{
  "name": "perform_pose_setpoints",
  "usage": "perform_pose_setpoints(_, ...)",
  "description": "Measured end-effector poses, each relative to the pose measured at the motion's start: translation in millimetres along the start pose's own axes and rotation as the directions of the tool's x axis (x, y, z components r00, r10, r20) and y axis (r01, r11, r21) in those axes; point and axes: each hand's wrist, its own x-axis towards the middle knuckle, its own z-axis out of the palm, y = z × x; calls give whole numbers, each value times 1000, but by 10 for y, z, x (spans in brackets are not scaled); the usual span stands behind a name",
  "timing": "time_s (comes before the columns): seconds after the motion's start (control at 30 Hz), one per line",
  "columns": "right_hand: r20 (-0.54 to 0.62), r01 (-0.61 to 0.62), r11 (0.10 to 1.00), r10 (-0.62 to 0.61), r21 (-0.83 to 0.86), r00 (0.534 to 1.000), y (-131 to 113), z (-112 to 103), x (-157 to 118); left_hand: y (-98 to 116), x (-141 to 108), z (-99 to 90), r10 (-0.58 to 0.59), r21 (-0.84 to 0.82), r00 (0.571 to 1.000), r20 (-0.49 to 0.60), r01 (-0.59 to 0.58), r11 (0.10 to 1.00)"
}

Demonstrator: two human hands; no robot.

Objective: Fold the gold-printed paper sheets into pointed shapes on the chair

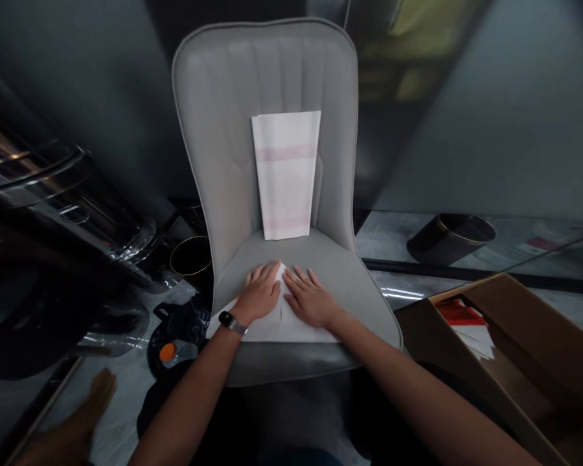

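Observation:
A white sheet of paper (265, 331) lies on the seat of a grey padded chair (369, 304), its top edges folded in to a point. My left hand (261, 292) rests flat on the left slope of this point, fingers stretched out. On the right slope lies my right hand (311, 299), also flat with fingers extended. Both hands press on the paper without gripping it, and they cover part of its folds. Upright against the backrest leans a white folded paper piece (286, 175) with faint pink bands. A watch (232, 321) is on my left wrist.
Right of the chair stands an open cardboard box (515, 323) holding red and white papers (469, 327). A dark bin (449, 238) appears behind it. At left are another dark bin (190, 259), an orange-capped bottle (172, 351) and a shiny metal cylinder (72, 188).

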Motion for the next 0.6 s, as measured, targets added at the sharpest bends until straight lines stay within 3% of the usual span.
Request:
perform_pose_setpoints(0.17, 14, -35, 999, 35, -20, 999, -63, -15, 7, -216, -108, 41, 12, 64, 997, 75, -16, 998)
perform_pose_setpoints(0.6, 17, -75, 996, 75, -40, 997, -162, -29, 21, -46, -163, 45, -21, 189, 999, 41, 13, 982)
